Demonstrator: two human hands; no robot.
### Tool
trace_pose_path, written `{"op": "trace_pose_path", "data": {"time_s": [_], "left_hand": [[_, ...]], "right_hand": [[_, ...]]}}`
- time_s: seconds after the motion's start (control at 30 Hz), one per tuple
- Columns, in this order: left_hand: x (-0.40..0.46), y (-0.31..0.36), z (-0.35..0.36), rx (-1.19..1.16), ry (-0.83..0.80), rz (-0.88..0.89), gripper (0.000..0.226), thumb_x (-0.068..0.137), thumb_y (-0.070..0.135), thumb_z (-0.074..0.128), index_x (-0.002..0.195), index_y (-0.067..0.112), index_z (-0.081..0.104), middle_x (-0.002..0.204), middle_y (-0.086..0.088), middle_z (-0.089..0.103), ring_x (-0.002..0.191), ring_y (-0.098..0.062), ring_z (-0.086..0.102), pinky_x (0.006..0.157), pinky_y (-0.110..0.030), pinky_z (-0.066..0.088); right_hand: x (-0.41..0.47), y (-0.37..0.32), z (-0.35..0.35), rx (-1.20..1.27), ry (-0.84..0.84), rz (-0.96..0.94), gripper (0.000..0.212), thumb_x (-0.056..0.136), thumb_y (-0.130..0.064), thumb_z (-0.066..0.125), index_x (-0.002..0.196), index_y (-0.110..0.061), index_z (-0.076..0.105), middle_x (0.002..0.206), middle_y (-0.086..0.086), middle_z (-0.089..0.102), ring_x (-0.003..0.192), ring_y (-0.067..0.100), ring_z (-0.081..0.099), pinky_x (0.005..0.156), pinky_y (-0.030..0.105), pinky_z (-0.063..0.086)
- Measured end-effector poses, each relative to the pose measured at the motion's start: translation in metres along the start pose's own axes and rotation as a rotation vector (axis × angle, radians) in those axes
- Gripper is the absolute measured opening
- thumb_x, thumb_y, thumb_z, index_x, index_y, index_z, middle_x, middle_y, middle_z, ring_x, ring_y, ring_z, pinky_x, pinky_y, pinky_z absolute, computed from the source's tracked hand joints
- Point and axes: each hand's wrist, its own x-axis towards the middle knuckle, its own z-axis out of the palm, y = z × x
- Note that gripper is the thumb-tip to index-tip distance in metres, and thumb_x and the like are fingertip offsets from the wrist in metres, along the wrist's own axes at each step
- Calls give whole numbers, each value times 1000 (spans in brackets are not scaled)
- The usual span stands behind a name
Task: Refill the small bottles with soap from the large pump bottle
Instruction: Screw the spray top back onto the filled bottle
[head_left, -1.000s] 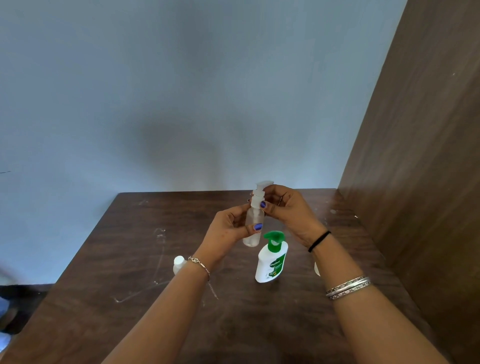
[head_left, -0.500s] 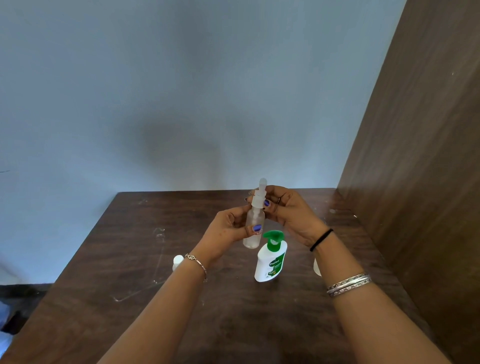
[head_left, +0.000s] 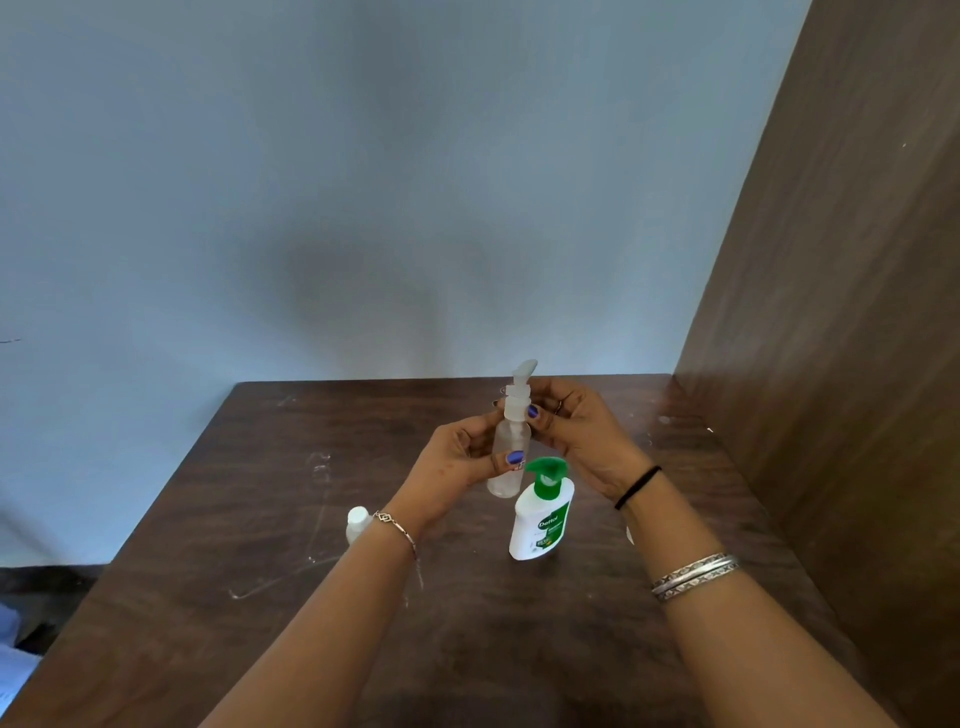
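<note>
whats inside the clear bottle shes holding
The clear bottle looks almost empty; a little pale liquid may sit at its bottom. The left hand covers part of its side, and the right hand grips its pump top.

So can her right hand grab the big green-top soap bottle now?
Probably not yet. The right hand is busy pinching the pump top of the small clear bottle. The soap bottle stands just below it, nothing between.

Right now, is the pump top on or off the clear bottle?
On. The pump top sits on the clear bottle; right hand pinches its collar, left hand holds the body.
</note>
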Motion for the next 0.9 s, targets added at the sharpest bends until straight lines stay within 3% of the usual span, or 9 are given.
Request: {"op": "trace_pose_path", "data": {"time_s": [0.13, 0.23, 0.33, 0.43, 0.57, 0.73, 0.9], "left_hand": [[-2, -2, 3, -13, 41, 4, 42, 78, -3, 63, 119, 6, 57, 93, 8, 72, 88, -3, 66, 80, -17, 52], [-2, -4, 5, -14, 77, 13, 40, 78, -2, 63, 116, 7, 58, 103, -6, 68, 91, -7, 66, 85, -22, 52], [-1, -4, 2, -3, 75, 9, 37, 78, 0, 64, 115, 8, 59, 106, -9, 68, 92, -10, 66, 90, -26, 52], [1, -3, 1, -2, 77, 7, 34, 78, 1, 65, 110, 12, 61, 104, -9, 68, 91, -10, 66, 86, -24, 53], [2, -4, 3, 9, 112, 11, 40, 77, 2, 67, 116, 8, 59, 106, -10, 68, 96, -17, 65, 91, -30, 50], [-1, -7, 9, -2, 162, 31, 33, 77, 2, 66, 109, 7, 62, 106, -12, 68, 98, -21, 65, 93, -35, 50], [0, -3, 4, -15, 107, 34, 41, 77, 1, 65, 116, 12, 58, 106, -7, 67, 91, -10, 66, 89, -26, 52]], "right_hand": [[1, 4, 4, -90, 118, -38, 23, 79, 11, 61, 92, -9, 59, 80, -5, 69, 78, 6, 65, 71, 16, 54], [2, 7, 12, -166, 167, -43, 30, 78, 9, 65, 104, 0, 53, 89, 1, 57, 82, 7, 57, 70, 13, 52], [2, 3, 13, -97, 90, -1, 34, 81, 3, 62, 112, -10, 54, 99, -2, 63, 94, 11, 60, 81, 20, 54], [1, -3, 12, 62, -10, 41, 31, 85, -8, 53, 116, -8, 57, 100, -7, 72, 98, 8, 66, 87, 24, 54], [2, -2, 18, -27, 125, -19, 22, 84, 8, 57, 96, -9, 62, 83, -6, 71, 80, 6, 66, 76, 18, 55], [6, 8, 28, -116, 294, -60, 26, 74, 4, 71, 79, -15, 54, 78, 0, 58, 75, 11, 56, 68, 19, 52], [6, 5, 19, 63, 131, -19, 18, 79, 2, 63, 91, -11, 61, 83, 0, 71, 84, 15, 65, 76, 24, 56]]}}
